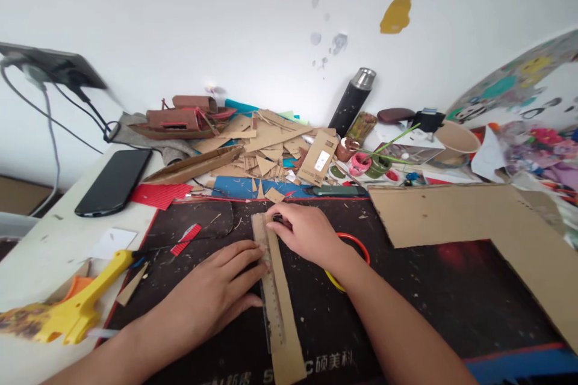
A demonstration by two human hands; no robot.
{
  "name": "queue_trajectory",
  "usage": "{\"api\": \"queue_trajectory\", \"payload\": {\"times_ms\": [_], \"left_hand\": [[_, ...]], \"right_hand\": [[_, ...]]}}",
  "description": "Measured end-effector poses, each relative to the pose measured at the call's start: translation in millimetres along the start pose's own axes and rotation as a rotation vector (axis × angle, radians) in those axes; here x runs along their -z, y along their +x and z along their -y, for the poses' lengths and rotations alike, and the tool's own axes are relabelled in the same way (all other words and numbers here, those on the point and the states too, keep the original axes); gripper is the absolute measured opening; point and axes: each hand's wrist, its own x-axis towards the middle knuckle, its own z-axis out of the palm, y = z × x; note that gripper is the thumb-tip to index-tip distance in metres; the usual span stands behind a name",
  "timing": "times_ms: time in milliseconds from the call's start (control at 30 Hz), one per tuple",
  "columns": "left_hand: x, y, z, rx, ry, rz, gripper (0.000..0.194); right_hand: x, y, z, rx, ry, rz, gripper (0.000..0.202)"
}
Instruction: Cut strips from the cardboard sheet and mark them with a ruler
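A long cardboard strip (289, 349) lies lengthwise on the dark desk mat, with a clear ruler (273, 301) along its left side. Fingertips of my left hand (226, 283) rest on the ruler and press it against the strip; the fingers are stretched out, the thumb lower down at the edge. My right hand (307, 234) is closed in a pinch over the strip's far end. A small dark object (279, 217) shows between thumb and forefinger, too hidden to name. Scissors with red and yellow handles (354, 240) lie partly under my right forearm.
A yellow glue gun (81, 307) and a phone (115, 183) lie at left. Behind the mat are cardboard scraps (271, 138), a model boat (180, 123), a green utility knife (336, 190), paint jars (360, 163) and a thermos (352, 102). Large cardboard (433, 213) covers the mat's right side.
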Motion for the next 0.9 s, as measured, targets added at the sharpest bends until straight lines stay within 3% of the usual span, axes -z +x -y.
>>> {"api": "queue_trajectory", "payload": {"times_ms": [600, 767, 900], "left_hand": [[-2.0, 2.6, -1.3, -0.015, 0.019, -0.043, 0.033], [-4.6, 2.5, -1.4, -0.005, 0.019, -0.025, 0.035], [-8.3, 2.0, -1.8, 0.009, 0.015, -0.007, 0.041]], "right_hand": [[-8.1, 6.0, -4.7, -0.076, 0.09, -0.106, 0.016], [-6.0, 13.8, -3.8, -0.043, 0.178, -0.09, 0.019], [-1.1, 25.6, 10.0, 0.031, 0.134, -0.081, 0.015]]}}
